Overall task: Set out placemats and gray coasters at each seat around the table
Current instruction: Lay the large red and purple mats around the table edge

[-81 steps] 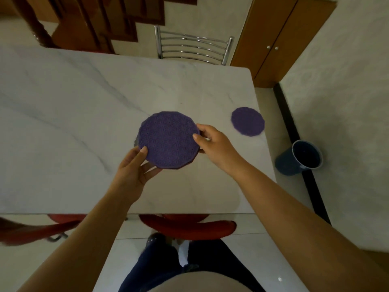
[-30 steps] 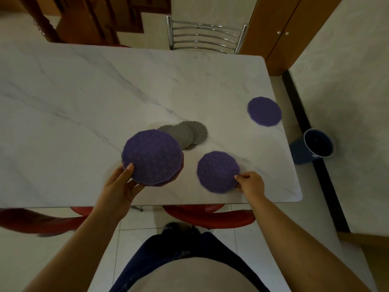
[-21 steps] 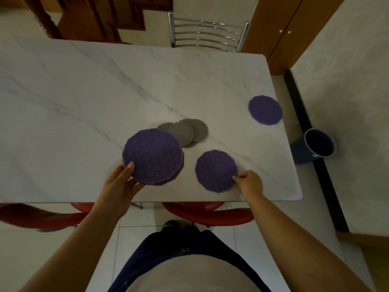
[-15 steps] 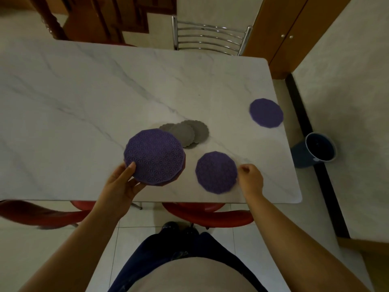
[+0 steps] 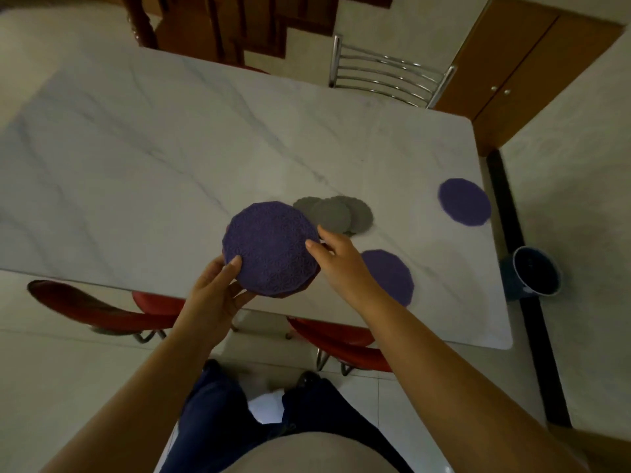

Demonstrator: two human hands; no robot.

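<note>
Head view. My left hand (image 5: 218,295) cradles stack of purple placemats (image 5: 271,249) from below, thumb on top, grip closed on near edge: keeps pile level above surface (image 5: 153,158). My right hand (image 5: 336,256) pinches stack's right rim, thumb over top mat, likely to peel next one off. Gray coasters (image 5: 336,215) lie fanned just behind stack, untouched. One placed mat (image 5: 392,276) near front edge, another mat (image 5: 464,201) at right end.

Versus half second back: right hand has left placed mat, come across to stack; stack lifted higher.
</note>
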